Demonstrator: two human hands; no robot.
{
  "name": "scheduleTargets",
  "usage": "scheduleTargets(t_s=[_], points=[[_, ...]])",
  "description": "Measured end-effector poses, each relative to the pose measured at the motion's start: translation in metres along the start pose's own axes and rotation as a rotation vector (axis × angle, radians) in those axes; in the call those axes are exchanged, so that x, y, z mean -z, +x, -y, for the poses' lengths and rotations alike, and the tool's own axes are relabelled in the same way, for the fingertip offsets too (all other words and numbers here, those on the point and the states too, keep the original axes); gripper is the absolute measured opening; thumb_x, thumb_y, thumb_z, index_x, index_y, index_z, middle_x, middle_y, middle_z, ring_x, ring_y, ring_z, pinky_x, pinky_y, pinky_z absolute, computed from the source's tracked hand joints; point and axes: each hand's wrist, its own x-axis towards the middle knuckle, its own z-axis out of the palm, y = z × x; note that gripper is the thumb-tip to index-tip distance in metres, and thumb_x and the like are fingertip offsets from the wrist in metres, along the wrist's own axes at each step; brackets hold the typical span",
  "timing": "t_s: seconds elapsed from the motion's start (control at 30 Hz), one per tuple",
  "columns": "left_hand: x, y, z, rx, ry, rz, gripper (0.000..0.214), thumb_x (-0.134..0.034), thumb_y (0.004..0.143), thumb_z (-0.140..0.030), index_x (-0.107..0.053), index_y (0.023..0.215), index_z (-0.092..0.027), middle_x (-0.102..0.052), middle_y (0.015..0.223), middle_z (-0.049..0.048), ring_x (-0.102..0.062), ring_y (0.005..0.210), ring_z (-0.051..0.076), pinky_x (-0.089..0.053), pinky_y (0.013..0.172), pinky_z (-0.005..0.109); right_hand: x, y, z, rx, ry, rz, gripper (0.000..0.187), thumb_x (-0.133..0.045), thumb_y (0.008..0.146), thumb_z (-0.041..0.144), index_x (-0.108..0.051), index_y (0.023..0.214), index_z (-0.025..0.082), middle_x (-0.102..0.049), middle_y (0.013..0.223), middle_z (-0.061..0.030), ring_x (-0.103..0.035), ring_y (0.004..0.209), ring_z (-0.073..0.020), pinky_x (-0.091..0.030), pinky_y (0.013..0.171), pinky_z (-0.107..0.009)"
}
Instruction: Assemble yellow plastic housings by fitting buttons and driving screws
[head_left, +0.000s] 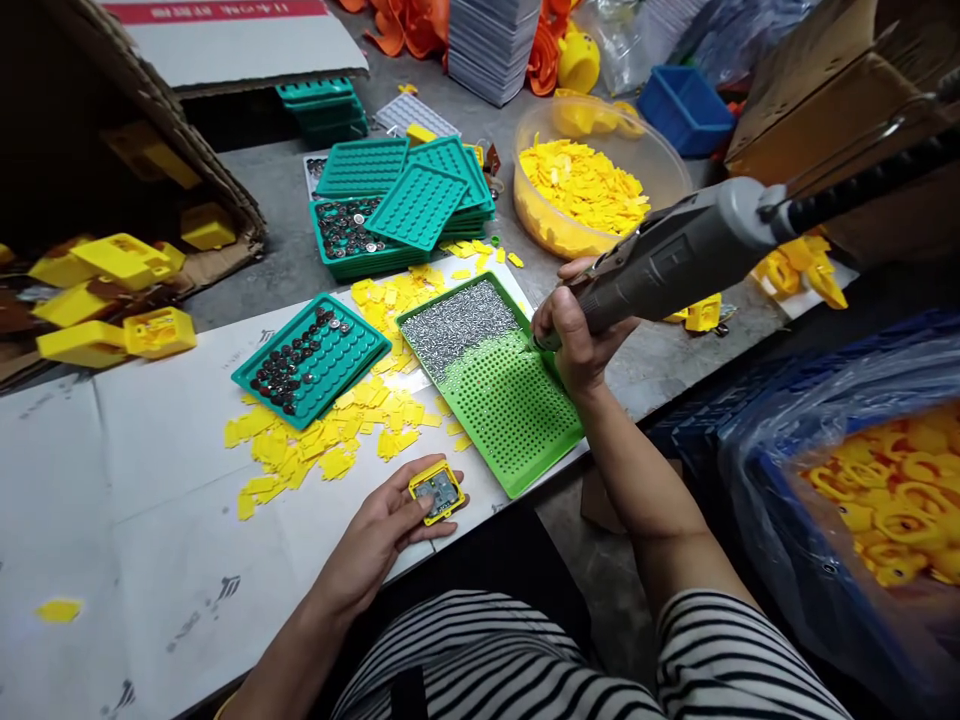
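Note:
My left hand (pixel 382 535) rests near the front edge of the white paper-covered table (pixel 150 500), fingers closed on a small yellow square housing (pixel 436 491) with a grey board inside it. My right hand (pixel 574 330) grips a grey electric screwdriver (pixel 675 255), its tip down at the right edge of a bright green screw tray (pixel 510 420). Tiny silver screws (pixel 465 325) cover the far part of that tray. A teal tray (pixel 311 358) holding dark round button cells lies to the left, with loose yellow plastic tabs (pixel 330 445) scattered around it.
Stacked teal trays (pixel 397 205) sit further back. A clear bowl of yellow tabs (pixel 585 185) stands behind the screw tray. Yellow housings (pixel 112 300) spill from a cardboard box at left. At right, a bagged blue crate holds yellow parts (pixel 892 490). A blue bin (pixel 684 108) stands behind.

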Motion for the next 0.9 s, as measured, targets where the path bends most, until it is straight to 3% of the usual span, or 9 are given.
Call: scheduleTargets(t_s=[0.3,0.5,0.67,0.83,0.9], points=[[0.000,0.000,-0.001,-0.006,0.000,0.004,0.055,-0.072,0.079,-0.032,-0.054,0.129,-0.019,-0.067,0.124,0.0147,-0.066,0.111,0.030,-0.056,0.084,0.038,-0.005,0.004,-0.006,0.046,0.128,-0.020,0.037,-0.050,0.078,0.059,-0.054,0.097,0.027,-0.046,0.066,0.0017,-0.047,0.047,-0.0140,-0.045,0.048,-0.034],[0.001,-0.001,-0.001,-0.004,-0.007,0.003,0.053,-0.070,0.081,-0.030,-0.053,0.129,-0.018,-0.066,0.125,0.0142,-0.066,0.110,0.028,-0.057,0.085,0.037,-0.009,0.007,-0.009,0.131,0.289,-0.048,0.036,-0.061,0.076,0.060,-0.054,0.086,0.026,-0.041,0.052,0.0062,-0.043,0.039,-0.0116,-0.040,0.040,-0.031],[0.000,0.002,-0.002,0.017,-0.057,-0.034,0.053,-0.070,0.080,-0.025,-0.052,0.129,-0.016,-0.068,0.122,0.0151,-0.068,0.108,0.028,-0.056,0.089,0.037,-0.008,0.011,-0.014,0.224,0.285,-0.036,0.040,-0.063,0.077,0.062,-0.059,0.094,0.025,-0.044,0.052,0.0068,-0.044,0.039,-0.0114,-0.042,0.041,-0.029],[-0.006,0.002,-0.005,0.000,-0.111,-0.081,0.047,-0.066,0.080,-0.016,-0.053,0.126,-0.013,-0.072,0.108,0.0146,-0.072,0.094,0.026,-0.056,0.084,0.036,-0.003,-0.007,0.021,0.263,0.436,-0.055,0.028,-0.067,0.079,0.053,-0.056,0.089,0.029,-0.038,0.052,0.0075,-0.041,0.037,-0.0102,-0.039,0.038,-0.027],[-0.007,0.003,-0.007,-0.015,-0.126,-0.084,0.045,-0.064,0.080,-0.014,-0.055,0.124,-0.013,-0.072,0.104,0.0140,-0.073,0.091,0.026,-0.056,0.084,0.037,0.001,-0.025,0.044,0.246,0.500,0.024,0.027,-0.065,0.080,0.054,-0.054,0.085,0.030,-0.035,0.051,0.0078,-0.037,0.035,-0.0093,-0.038,0.036,-0.026]])
